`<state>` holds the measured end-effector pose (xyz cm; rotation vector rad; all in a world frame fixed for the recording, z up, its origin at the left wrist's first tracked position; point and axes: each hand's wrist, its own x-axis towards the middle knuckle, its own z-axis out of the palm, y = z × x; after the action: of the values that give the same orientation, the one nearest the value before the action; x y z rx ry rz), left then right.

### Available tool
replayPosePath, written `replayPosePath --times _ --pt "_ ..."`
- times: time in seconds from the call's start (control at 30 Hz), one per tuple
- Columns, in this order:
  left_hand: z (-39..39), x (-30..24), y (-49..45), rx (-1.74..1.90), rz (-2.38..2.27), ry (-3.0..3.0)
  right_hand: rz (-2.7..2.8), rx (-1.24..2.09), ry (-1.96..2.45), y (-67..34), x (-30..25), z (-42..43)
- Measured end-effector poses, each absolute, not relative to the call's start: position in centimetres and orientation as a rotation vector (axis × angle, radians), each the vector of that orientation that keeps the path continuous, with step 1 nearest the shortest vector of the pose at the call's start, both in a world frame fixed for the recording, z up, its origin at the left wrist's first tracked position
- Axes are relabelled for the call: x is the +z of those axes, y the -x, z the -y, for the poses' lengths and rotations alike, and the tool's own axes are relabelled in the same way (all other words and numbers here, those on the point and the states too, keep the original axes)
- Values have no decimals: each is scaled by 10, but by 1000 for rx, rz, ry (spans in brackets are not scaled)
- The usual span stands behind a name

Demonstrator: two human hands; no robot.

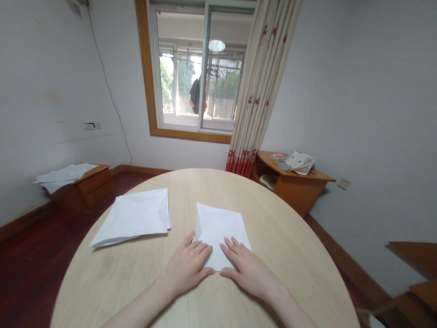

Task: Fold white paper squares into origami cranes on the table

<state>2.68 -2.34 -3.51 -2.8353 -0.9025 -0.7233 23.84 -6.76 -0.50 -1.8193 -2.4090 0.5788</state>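
Observation:
A folded white sheet (220,224), which looks like paper, lies flat on the round wooden table (287,237) in front of me. My left hand (191,262) rests on the sheet's near left part, fingers stretched out and thumb at the near edge. On the near right part lies my right hand (244,266), its fingers spread and its thumb also along the near edge. Both hands press down from above, and neither grips anything. To the left, apart from my hands, sits a larger pile of folded white sheets (138,216).
A wooden corner cabinet (293,191) with a cloth bag (300,162) on top stands beyond the table at right. At far left is a low drawer cabinet (95,187) with white sheets over it. A curtain (257,91) hangs beside the window (201,68).

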Motion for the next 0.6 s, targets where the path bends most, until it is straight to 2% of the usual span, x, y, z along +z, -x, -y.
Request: replayPosePath --times 0.6 --pt "23 -34 -28 -683 753 2735 2391 488 1841 -240 4 72"
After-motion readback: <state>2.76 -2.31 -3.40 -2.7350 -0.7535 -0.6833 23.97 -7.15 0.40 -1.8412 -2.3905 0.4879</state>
